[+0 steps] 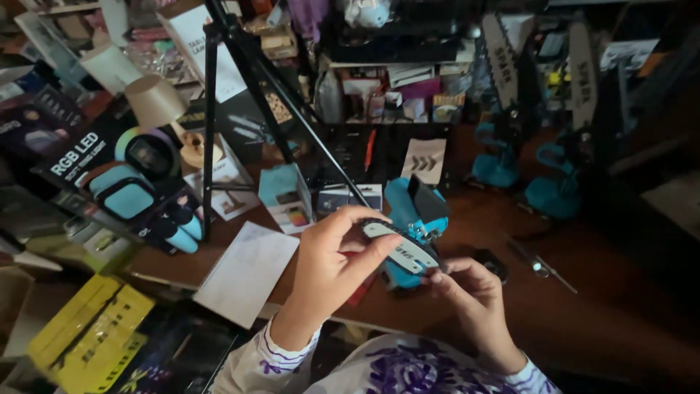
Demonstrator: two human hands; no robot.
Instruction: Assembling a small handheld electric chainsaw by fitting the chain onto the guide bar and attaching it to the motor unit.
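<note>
A person sits at a dark wooden table [605, 314] crowded with goods, seen from above over their own two hands. The left hand [332, 255] has thumb and fingers closed around the near end of a short, pale guide bar with its chain [401, 246], which belongs to a small blue mini chainsaw [412, 215] lying on the table just in front of them. The right hand [467, 292] meets the bar from the other side, its fingertips pinching the bar's lower edge near the saw's body. The two hands sit close together, both clamped on the same bar. White sleeves with purple flower print cover both wrists.

Left of the hands, a plain white sheet of paper [244, 271] lies flat near the table's edge. Beyond it stands a small white box with a blue top and coloured squares on its face [286, 197]. At the lower left lies a flat yellow carton with black lettering [91, 332]. Above that, a long black box with white lettering and a ring of rainbow colours [95, 153] lies at an angle, with a lamp with a beige shade [157, 106] beside it. A black tripod [240, 87] rises between these and the hands.

At the far right, two more blue chainsaws [525, 168] stand upright with pale bars pointing up. Shelves behind hold many small boxes, too dim to tell apart.
</note>
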